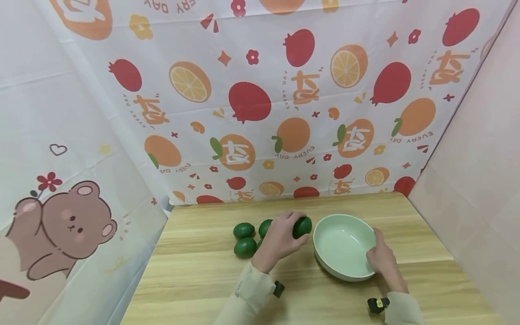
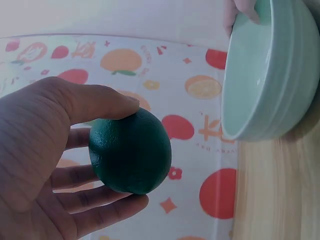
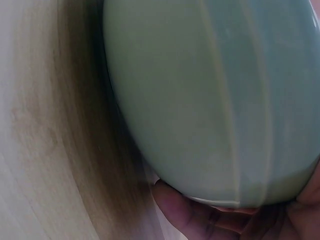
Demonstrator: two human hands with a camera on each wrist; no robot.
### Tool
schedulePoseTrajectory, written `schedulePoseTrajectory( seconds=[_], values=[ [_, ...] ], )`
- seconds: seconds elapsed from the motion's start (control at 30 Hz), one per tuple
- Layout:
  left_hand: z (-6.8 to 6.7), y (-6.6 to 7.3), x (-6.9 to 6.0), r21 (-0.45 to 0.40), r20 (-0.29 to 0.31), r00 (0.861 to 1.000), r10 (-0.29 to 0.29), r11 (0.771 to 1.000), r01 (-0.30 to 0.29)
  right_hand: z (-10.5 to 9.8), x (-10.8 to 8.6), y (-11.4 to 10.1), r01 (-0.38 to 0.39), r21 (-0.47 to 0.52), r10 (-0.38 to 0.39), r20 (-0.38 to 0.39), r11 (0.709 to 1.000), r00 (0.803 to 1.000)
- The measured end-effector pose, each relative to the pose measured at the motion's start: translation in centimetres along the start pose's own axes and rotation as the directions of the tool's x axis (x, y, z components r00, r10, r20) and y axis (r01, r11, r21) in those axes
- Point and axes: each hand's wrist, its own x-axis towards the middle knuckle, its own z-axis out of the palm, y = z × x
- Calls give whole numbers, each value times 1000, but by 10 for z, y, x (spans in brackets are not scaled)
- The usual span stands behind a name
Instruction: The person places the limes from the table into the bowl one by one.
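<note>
My left hand point(image 1: 281, 238) grips a dark green lime point(image 1: 302, 227) between thumb and fingers, just left of the bowl's rim. In the left wrist view the lime point(image 2: 131, 152) sits clear of the bowl. A pale green bowl point(image 1: 339, 246) stands on the table with nothing inside. At its right side my right hand point(image 1: 383, 258) holds the rim, thumb inside and fingers around the outer wall. The right wrist view shows the bowl's outer wall point(image 3: 185, 100) with the fingers point(image 3: 175, 205) curled under it. Other limes point(image 1: 244, 247) lie left of my left hand, partly hidden by it.
The wooden table point(image 1: 187, 271) meets a fruit-printed cloth point(image 1: 260, 135) along its back edge. Pale cloth walls stand at the left and right, the left one printed with a bear point(image 1: 73, 225). Black straps with small devices are on both wrists.
</note>
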Motion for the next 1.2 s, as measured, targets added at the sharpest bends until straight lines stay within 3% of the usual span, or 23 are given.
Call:
schedulePoseTrajectory(
  seconds=[0.17, 0.47, 0.73, 0.9, 1.2],
  values=[
    [12, 7, 10, -14, 50, 999, 18, 1000, -17, -1, -2, 0, -10, -16, 9, -3, 1000, 1000],
    [47, 14, 21, -56, 143, 989, 38, 998, -30, -1, -2, -2, -11, -6, 11, -6, 1000, 1000],
    [61, 29, 28, -53, 222, 975, 24, 998, -13, 1, -2, -1, 4, -3, -4, -18, 1000, 1000],
    [72, 36, 35, -26, 250, 967, 52, 999, -47, 0, -3, -1, -3, -12, 3, -24, 1000, 1000],
    [89, 44, 39, 12, 252, 965, 67, 997, -73, 1, -2, 0, -1, -3, 1, -21, 1000, 1000]
  ],
)
